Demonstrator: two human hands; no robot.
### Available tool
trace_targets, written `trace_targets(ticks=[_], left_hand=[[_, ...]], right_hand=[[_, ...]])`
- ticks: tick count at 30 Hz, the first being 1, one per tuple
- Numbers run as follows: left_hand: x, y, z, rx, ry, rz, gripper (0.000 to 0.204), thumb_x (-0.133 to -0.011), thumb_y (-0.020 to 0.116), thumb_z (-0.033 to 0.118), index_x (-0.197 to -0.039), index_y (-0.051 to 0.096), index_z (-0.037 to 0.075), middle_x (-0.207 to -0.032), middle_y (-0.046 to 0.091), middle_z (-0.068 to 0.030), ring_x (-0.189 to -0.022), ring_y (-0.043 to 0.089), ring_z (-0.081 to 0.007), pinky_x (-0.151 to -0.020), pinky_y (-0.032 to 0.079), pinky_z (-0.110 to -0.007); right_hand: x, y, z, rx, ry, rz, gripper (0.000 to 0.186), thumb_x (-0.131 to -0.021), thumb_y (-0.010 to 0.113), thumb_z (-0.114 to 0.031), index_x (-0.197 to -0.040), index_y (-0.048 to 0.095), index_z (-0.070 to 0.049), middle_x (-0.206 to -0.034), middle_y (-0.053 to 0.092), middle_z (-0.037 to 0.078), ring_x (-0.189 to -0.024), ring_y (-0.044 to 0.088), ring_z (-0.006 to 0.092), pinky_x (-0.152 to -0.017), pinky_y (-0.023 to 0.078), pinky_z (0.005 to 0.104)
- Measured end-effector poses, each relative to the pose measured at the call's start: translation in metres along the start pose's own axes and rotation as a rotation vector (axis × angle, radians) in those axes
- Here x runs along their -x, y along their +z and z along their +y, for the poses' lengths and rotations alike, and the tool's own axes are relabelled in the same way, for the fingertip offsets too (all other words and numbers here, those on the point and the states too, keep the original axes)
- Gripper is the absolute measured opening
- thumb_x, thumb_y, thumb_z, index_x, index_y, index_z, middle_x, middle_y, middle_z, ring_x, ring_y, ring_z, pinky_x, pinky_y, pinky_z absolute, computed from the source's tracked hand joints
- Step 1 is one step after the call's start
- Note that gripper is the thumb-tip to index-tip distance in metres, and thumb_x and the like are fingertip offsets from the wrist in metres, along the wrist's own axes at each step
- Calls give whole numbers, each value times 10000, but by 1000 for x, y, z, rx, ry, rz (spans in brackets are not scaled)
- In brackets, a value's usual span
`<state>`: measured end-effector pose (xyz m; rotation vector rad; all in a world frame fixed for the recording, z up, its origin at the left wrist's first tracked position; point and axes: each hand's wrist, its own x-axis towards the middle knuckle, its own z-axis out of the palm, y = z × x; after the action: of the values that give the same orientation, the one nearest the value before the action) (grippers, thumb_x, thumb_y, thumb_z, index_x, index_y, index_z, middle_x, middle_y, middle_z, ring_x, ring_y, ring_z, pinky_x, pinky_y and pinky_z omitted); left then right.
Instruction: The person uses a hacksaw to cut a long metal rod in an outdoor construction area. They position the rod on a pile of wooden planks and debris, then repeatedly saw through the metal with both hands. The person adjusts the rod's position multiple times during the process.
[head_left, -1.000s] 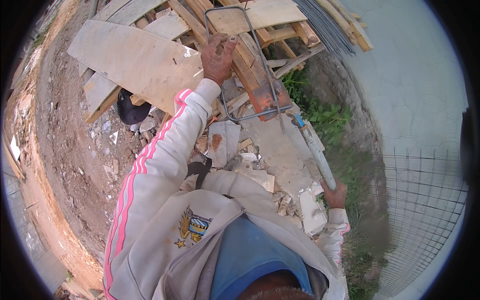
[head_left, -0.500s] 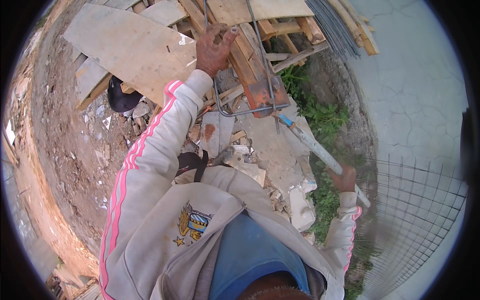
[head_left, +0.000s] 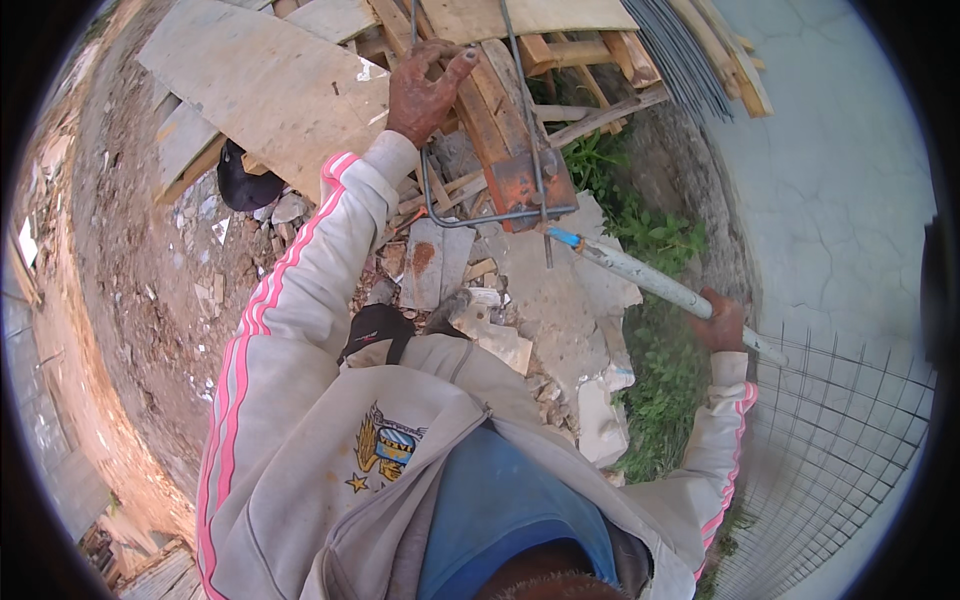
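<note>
My left hand [head_left: 425, 92] is closed around one side of a bent steel bar [head_left: 482, 219], with the thumb over the timber beam [head_left: 490, 110]. The bar forms a long loop lying across the beam. Its near corner rests by a rusty orange metal plate [head_left: 530, 188] at the beam's near end, and a short bar end sticks out below. Out to the right, my right hand [head_left: 718, 322] grips a white pipe [head_left: 645, 275] with a blue band near its far end. That end meets the bar's corner beside the plate; the exact joint is too small to make out.
Plywood sheets [head_left: 270, 85] and timber lie at the far left and top, with a black helmet-like object [head_left: 245, 178] below. Rubble and concrete slabs [head_left: 540, 290] cover the ground. Green plants [head_left: 655, 400], wire mesh [head_left: 850, 430] and straight steel rods [head_left: 685, 60] are to the right.
My right hand has moved right and away from me, swinging the pipe outward to a flatter angle. The left hand keeps its hold on the bar, nearly still.
</note>
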<state>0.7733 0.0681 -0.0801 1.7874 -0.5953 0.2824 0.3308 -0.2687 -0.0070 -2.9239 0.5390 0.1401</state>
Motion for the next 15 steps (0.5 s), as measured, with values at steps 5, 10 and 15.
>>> trace_targets(ticks=[5,10,15], left_hand=[[1,-4,8,-56,6,-59,445,-931,684,418,-1082,722,2,-1163,684,-173,-1139,614,-285,-990,460,-370],[0,-4,9,-31,-14,-62,446,-930,684,420,-1073,722,-1,-1147,689,-170,-1114,617,-281,-993,455,-368],[0,-3,8,-60,6,-55,431,-927,689,405,-1053,723,-6,-1119,697,-159,-1090,621,-274,-983,458,-364]], right_hand=[[-4,4,5,-22,-75,15,282,-653,842,-230,-812,656,-89,-672,660,150,-673,675,374,-587,523,452],[-7,10,4,5,-47,12,291,-646,845,-229,-819,660,-85,-683,664,156,-677,674,378,-600,524,456],[10,28,2,-65,5,20,292,-643,845,-238,-810,664,-81,-685,662,162,-688,670,385,-622,525,467]])
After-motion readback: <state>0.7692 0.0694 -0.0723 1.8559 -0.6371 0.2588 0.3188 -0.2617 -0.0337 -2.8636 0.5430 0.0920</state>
